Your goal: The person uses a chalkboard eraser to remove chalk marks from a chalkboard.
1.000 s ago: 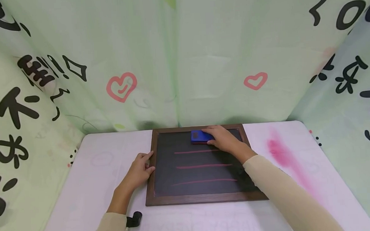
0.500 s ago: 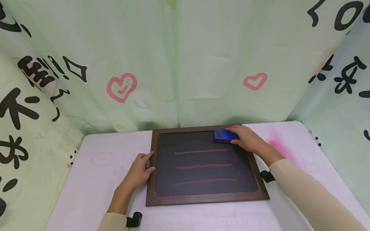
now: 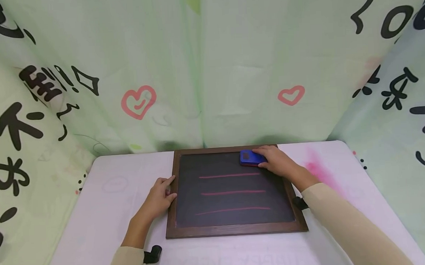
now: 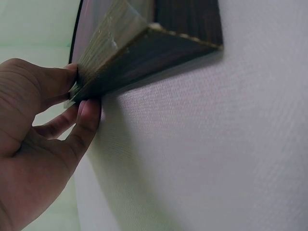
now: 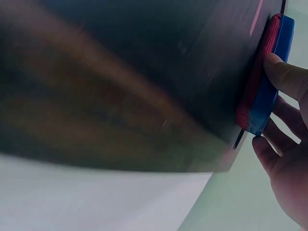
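Observation:
A small chalkboard (image 3: 233,202) in a brown wooden frame lies on the table, with three pink chalk lines across its dark surface. My left hand (image 3: 157,198) holds the frame's left side, thumb and fingers pinching its edge in the left wrist view. Near the board's top right, my right hand (image 3: 279,163) grips a blue chalkboard eraser (image 3: 251,157) from its right end. In the right wrist view, the eraser's red felt underside (image 5: 260,72) faces the board, and the thumb (image 5: 284,77) is on its near side.
The white table (image 3: 123,215) has a pink smear (image 3: 319,169) right of the board. A pale green curtain (image 3: 238,76) with black characters and red hearts stands behind and on both sides. Black wrist mounts (image 3: 153,254) show beside the sleeves.
My right hand has slid the eraser rightward along the board's top, then slightly back left. The left hand stays on the frame, and the three pink lines look the same.

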Available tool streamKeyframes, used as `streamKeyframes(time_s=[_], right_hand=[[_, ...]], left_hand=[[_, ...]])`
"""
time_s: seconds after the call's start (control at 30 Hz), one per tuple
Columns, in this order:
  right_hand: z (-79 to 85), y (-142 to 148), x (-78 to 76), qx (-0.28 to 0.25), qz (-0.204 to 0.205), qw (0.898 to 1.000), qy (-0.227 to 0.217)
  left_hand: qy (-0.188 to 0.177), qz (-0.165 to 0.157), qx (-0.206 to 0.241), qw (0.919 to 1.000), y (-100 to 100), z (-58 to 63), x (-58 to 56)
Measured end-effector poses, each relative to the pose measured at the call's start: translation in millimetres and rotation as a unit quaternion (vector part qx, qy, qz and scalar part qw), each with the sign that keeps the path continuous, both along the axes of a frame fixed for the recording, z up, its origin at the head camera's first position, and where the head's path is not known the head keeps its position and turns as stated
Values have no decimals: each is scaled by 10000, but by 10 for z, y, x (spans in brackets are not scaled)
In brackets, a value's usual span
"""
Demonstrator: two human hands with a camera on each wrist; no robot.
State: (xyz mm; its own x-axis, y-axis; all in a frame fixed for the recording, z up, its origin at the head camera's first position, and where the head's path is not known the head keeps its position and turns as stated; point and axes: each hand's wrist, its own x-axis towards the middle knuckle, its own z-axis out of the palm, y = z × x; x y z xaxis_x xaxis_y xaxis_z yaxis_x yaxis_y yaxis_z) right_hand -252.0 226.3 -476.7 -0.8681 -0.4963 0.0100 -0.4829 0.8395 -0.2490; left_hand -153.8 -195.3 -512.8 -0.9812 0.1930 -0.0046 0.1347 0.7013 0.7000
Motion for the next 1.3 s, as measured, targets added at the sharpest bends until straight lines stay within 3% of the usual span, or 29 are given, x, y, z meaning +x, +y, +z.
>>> streamKeyframes(time_s=[0.27,0.8,1.3], right_hand=[[5,-320,-9,19,206,9998,-35],[4,-1232,-140,567,553,9962,-371],[-30,-1929,-116,702,1100,9913,146]], left_hand=[[4,-21,9,10000,4,-2,-7],[23,-45,3,10000,-4,-13,-19],[-17,-84,-14,10000,-8,3,-17]])
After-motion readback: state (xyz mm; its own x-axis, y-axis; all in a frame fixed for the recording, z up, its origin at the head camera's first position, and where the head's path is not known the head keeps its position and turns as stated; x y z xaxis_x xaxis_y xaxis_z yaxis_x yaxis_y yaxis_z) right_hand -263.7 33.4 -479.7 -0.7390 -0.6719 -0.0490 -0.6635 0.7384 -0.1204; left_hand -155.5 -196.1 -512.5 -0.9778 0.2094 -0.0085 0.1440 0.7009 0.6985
